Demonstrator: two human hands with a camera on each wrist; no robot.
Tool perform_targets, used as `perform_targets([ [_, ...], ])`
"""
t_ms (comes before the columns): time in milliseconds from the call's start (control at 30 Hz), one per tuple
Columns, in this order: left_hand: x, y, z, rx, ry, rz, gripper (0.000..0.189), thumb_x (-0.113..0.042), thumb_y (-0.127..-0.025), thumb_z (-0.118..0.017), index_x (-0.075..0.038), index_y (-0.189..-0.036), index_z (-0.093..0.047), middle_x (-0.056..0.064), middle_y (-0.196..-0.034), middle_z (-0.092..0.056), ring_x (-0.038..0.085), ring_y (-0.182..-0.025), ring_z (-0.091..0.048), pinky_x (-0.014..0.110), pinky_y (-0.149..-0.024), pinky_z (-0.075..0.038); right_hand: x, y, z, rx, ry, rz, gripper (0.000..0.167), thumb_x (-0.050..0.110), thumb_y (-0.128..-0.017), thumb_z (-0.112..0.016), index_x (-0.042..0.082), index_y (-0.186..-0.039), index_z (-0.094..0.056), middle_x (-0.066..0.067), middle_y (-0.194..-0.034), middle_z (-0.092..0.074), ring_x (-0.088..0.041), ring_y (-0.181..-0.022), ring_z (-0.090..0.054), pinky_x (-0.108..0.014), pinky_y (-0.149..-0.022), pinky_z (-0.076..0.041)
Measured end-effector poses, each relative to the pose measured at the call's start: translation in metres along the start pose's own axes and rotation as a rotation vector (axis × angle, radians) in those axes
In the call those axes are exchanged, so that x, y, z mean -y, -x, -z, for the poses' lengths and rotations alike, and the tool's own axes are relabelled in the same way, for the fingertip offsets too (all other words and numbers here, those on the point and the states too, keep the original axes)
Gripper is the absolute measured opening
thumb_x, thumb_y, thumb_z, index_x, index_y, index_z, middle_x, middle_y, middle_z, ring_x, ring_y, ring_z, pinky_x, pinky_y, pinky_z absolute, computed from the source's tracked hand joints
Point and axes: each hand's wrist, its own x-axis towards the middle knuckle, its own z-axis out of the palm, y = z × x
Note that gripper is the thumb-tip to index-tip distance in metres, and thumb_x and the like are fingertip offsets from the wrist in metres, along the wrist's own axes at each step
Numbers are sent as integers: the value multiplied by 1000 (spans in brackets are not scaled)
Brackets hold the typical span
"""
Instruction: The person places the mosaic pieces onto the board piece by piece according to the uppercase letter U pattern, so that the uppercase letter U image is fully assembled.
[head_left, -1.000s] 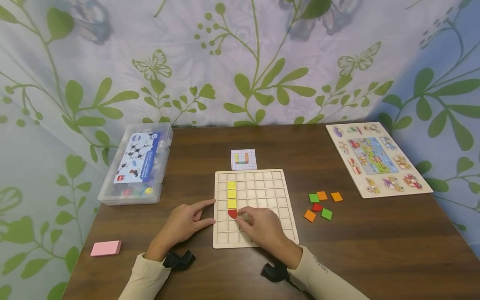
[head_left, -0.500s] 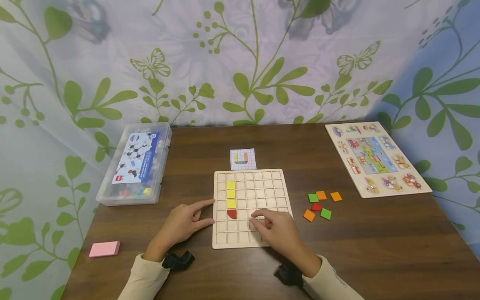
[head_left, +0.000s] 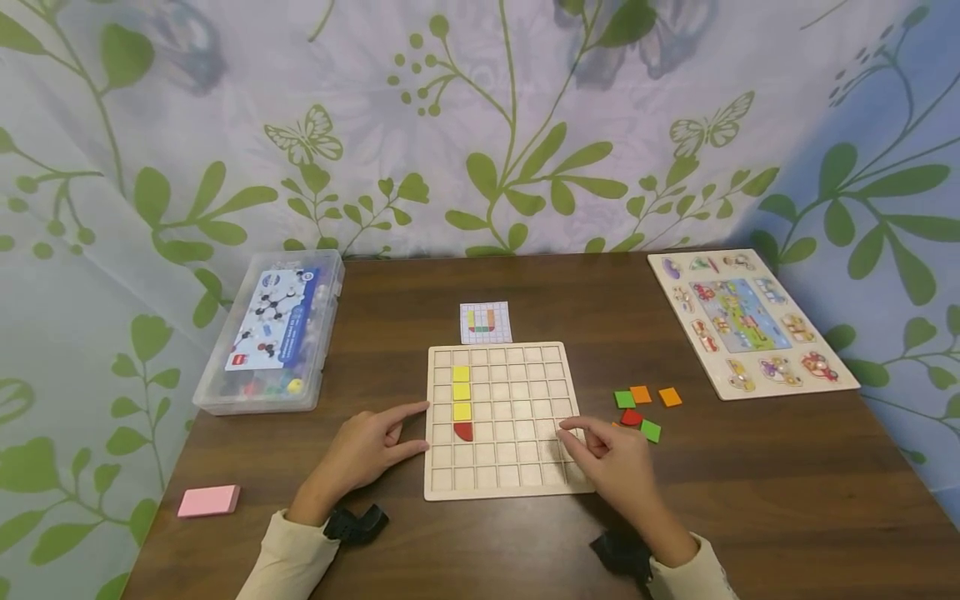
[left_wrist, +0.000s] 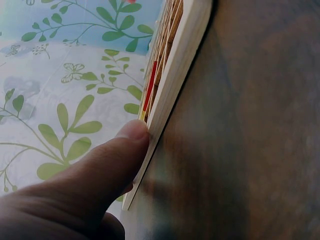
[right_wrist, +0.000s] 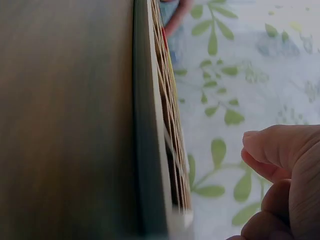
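Only the head view takes in the clear box (head_left: pixel 273 321) and the pink block (head_left: pixel 208 501), both well left of the grid board (head_left: pixel 517 433). At the board's left edge, the left hand (head_left: pixel 367 446) grasps nothing: forefinger and thumb stretch out, spread apart, their tips against the wood; the left wrist view shows that thumb (left_wrist: pixel 117 152) close up. In the board's second column from the left, three yellow squares (head_left: pixel 461 392) and the red quarter-round piece (head_left: pixel 463 432) make a line whose long axis runs from the near side to the far side. The red piece sits at the near end, its curve facing the board's near-left corner. A printed card (head_left: pixel 483 322) lies just beyond the board's far edge. Above the board's right side, the right hand (head_left: pixel 618 462) points left, released; the right wrist view reveals its lower fingers bent under, thumb and forefinger close together, nothing visible between them, clear of the board. Right of the board, green and orange squares surround a second red piece (head_left: pixel 631 417); farther right lies a picture puzzle (head_left: pixel 738 321).
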Motion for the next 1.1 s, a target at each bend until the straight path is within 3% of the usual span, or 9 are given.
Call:
perform_targets([
  [133,0,-1,-2,2,7,-1,56,-45,-89,-79,-25,-139,-65,-16,-54,-35,-1,-48,-26,22,-51,-25,-14,11,18,-16,22,-104,22,7,-76,-91,19,-91,-79,16,-56,-31,6,-50,-22,-18,-44,-20],
  [333,3,-1,-3,-3,8,6,56,-44,-88,-80,-25,-139,-65,-16,-54,-35,0,-48,-27,22,-50,-26,-29,25,41,-19,-35,-379,13,14,-83,-88,18,-92,-79,7,-55,-33,0,-48,-24,-25,-42,-23],
  [467,5,0,-3,-14,2,0,56,-45,-88,-80,-25,-139,-65,-16,-55,-35,0,-48,-27,22,-50,-26,-36,30,55,-28,16,-469,11,21,-85,-87,17,-92,-79,4,-55,-34,-4,-47,-26,-27,-43,-25],
  [667,5,0,-3,-10,6,3,57,-44,-88,-80,-25,-139,-65,-15,-55,-35,0,-48,-28,22,-50,-26,-49,34,69,-44,110,-473,13,20,-85,-86,15,-95,-79,4,-54,-35,-4,-46,-26,-27,-43,-23],
  [867,4,0,-3,-13,-3,2,56,-45,-88,-80,-25,-139,-65,-15,-55,-36,0,-47,-28,23,-50,-26,-59,35,79,9,218,-422,19,23,-86,-85,15,-103,-79,6,-55,-36,-4,-47,-28,-27,-44,-23],
  [1100,3,-1,-3,-17,-8,-14,57,-45,-88,-80,-24,-139,-65,-15,-55,-36,0,-48,-29,22,-50,-27,-61,35,86,66,292,-436,25,28,-88,-83,13,-108,-78,6,-57,-37,-6,-49,-29,-28,-46,-23],
])
